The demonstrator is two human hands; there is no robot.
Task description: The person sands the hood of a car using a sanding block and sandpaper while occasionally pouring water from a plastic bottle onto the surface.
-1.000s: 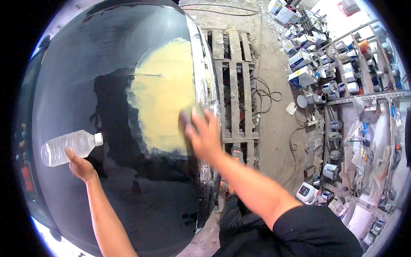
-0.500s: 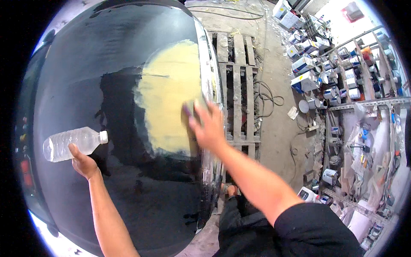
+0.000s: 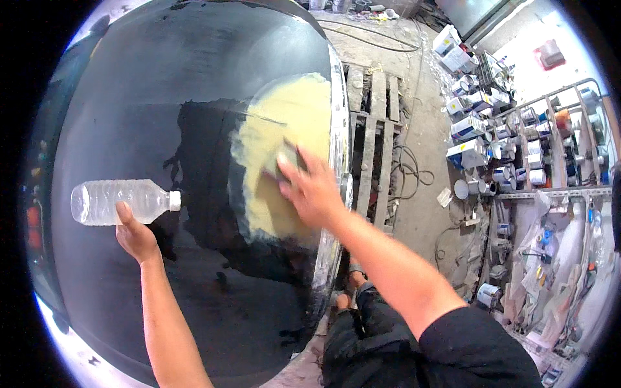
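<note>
A large black car body panel (image 3: 162, 84) fills the left and middle of the head view, wet and glossy. A pale yellow filler patch (image 3: 284, 116) covers its right side near the chrome edge. My right hand (image 3: 314, 187) presses a small grey sanding pad (image 3: 286, 157) flat against the patch, fingers spread over it. My left hand (image 3: 134, 234) holds a clear plastic water bottle (image 3: 119, 202) sideways, its white cap pointing right toward the patch. My legs in dark trousers show below.
A wooden pallet (image 3: 375, 129) lies on the concrete floor right of the panel, with cables (image 3: 407, 174) beside it. Metal shelves (image 3: 537, 149) at the right hold several paint cans and boxes. More cans and bags stand on the floor below.
My right hand with the pad has slid up across the yellow patch. My left hand still holds the bottle at the same spot.
</note>
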